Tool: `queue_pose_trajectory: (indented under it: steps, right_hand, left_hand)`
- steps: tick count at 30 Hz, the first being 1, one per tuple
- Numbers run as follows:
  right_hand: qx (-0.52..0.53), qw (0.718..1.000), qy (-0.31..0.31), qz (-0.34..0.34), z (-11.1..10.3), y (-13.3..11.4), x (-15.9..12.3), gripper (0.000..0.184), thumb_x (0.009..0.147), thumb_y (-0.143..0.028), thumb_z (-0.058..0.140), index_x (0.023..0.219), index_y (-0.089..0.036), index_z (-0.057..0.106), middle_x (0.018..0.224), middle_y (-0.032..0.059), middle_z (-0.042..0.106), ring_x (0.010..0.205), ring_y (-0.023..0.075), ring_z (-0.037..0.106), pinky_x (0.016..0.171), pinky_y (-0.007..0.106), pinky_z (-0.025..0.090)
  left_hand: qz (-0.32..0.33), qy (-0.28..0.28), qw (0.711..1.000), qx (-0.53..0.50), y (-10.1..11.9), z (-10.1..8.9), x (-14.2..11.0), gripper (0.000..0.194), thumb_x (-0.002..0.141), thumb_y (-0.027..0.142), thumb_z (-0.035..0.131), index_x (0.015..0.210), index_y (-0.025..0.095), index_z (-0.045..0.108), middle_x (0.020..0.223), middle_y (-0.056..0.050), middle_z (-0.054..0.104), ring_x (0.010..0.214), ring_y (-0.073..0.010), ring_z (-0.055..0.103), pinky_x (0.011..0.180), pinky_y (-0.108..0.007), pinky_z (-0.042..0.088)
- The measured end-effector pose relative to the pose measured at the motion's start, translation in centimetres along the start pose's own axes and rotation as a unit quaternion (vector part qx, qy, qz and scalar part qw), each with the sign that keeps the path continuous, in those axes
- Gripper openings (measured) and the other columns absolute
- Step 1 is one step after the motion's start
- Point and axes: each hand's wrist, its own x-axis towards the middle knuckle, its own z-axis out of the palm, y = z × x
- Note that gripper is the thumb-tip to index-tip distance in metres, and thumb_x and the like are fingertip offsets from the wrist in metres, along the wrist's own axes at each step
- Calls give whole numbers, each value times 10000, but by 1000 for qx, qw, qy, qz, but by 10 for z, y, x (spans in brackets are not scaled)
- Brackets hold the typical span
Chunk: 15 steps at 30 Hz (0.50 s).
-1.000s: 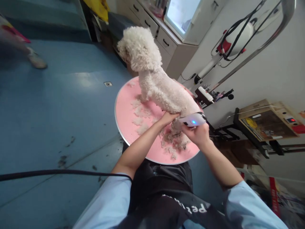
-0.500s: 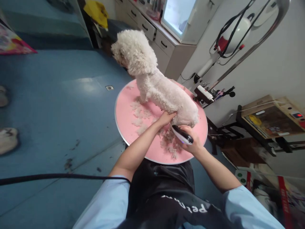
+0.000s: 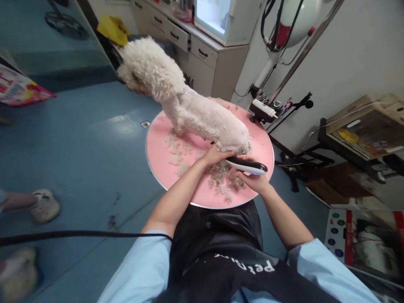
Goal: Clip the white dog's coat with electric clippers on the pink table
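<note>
Blue flooring [image 3: 104,176] surrounds a round pink counter [image 3: 158,155] with a pale rim, bearing a white dog [image 3: 202,113], curly-headed and close-cropped along the back, beside loose tufts of hair [image 3: 221,179]. Reaching forward, the left hand [image 3: 214,155] lies against the dog's hindquarters, its hidden fingertips leaving its grip undetermined; the right hand [image 3: 255,181] is closed around a smooth black-and-white clipper [image 3: 248,164] just beside the rump. Both hands partly obscure the hind legs, and a tool holder [image 3: 263,110] sits at the counter's far right edge.
</note>
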Motion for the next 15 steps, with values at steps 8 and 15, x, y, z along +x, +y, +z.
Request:
queue_pose_trajectory:
  steps: [8, 15]
  right_hand:
    - [-49, 992, -110, -26, 4, 6, 14, 319, 774, -310, 716, 1055, -207, 605, 986, 68, 709, 907, 229, 707, 831, 402, 582]
    - [-64, 995, -13, -76, 11, 9, 12, 338, 820, -388, 666, 1108, -230, 587, 1052, 89, 700, 987, 246, 698, 893, 418, 573]
  left_hand:
    - [18, 31, 999, 15, 1, 12, 2, 435, 686, 366, 768, 1058, 147, 713, 1172, -114, 736, 1158, -265, 652, 1082, -417, 432]
    - [-1, 67, 997, 29, -4, 16, 4, 472, 671, 367, 788, 1073, 131, 716, 1186, -136, 729, 1147, -275, 661, 1059, -423, 456]
